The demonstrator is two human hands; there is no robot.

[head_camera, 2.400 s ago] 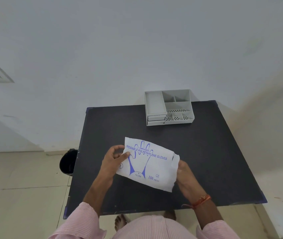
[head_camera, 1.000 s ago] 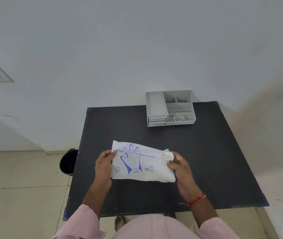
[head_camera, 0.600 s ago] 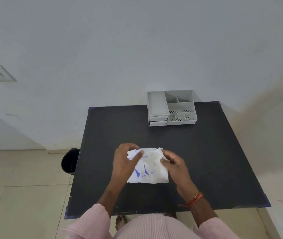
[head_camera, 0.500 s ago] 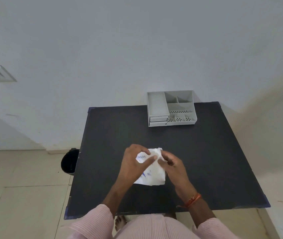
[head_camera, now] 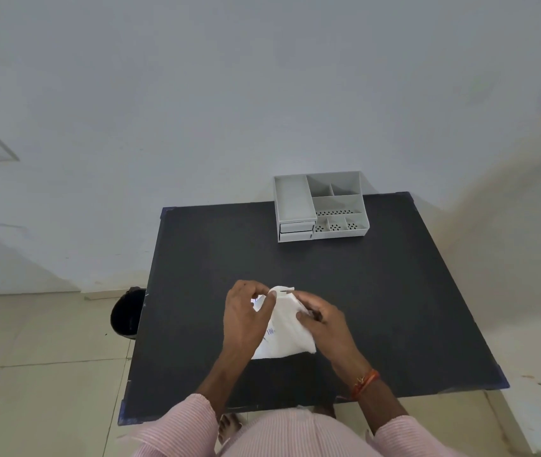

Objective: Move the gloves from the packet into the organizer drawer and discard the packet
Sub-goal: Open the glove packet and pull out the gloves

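Note:
The white glove packet [head_camera: 284, 329] with blue print is folded and crumpled over the middle of the black table [head_camera: 196, 258]. My left hand [head_camera: 246, 319] grips its left side, thumb and fingers pinching the top edge. My right hand [head_camera: 320, 316] holds its right side, fingers pressed onto the plastic. The gloves inside are hidden. The grey organizer [head_camera: 320, 206] stands at the table's far edge, its two small drawers [head_camera: 296, 231] at the front left both closed.
A black bin [head_camera: 127, 313] stands on the tiled floor just left of the table. A white wall rises behind the table. A pale ledge runs along the right side.
The packet was held flat and spread wide between both hands. My hands have come together, and the packet is folded and bunched to about half its width.

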